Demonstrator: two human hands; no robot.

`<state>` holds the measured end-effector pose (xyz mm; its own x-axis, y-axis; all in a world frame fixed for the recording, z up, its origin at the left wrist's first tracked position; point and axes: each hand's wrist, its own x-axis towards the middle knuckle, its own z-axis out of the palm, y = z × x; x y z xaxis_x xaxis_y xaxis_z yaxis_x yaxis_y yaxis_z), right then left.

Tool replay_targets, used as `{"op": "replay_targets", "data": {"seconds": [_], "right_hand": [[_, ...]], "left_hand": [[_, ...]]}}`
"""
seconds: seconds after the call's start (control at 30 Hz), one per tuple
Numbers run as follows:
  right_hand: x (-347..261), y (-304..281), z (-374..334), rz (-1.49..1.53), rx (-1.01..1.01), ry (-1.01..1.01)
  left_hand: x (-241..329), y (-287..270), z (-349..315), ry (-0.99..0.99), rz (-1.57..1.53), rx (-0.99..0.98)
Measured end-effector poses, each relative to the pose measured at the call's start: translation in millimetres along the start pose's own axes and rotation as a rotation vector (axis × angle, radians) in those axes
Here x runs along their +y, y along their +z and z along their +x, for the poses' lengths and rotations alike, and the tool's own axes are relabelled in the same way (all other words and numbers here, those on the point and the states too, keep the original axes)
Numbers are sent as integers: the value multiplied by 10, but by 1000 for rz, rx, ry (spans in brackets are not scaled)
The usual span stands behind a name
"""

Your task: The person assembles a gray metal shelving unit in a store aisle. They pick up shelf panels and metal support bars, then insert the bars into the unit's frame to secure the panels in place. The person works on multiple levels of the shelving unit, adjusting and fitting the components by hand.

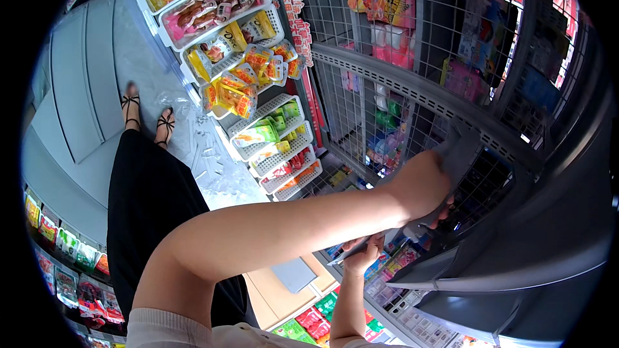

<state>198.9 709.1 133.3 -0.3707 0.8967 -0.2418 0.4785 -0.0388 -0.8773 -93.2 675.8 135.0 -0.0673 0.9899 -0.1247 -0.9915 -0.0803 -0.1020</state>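
With our left hand [422,187], we gripped a gray board [460,151] that poked out past it. Its long way seemed to run back toward our right hand [365,256], closed on the near end.

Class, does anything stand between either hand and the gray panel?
Nothing visible does. The left hand and the right hand both grip the panel directly. The left forearm only hides part of the view; the wire rack lies beyond the panel.
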Motion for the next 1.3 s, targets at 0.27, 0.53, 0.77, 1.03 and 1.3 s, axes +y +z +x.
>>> {"op": "replay_targets", "data": {"seconds": [0.27,0.53,0.77,1.03,1.3], "right_hand": [[5,-22,14,43,-16,22],[253,-352,-80,163,59,131],[515,-650,-43,87,100,131],[10,24,-3,-23,51,-8],[8,-15,8,-57,44,-7]], "left_hand": [[-60,-231,53,1,2,-42],[-72,235,20,86,301,44],[-63,415,21,152,190,-59],[-86,-401,263,-57,397,-57],[180,-714,268,31,427,-176]]}}
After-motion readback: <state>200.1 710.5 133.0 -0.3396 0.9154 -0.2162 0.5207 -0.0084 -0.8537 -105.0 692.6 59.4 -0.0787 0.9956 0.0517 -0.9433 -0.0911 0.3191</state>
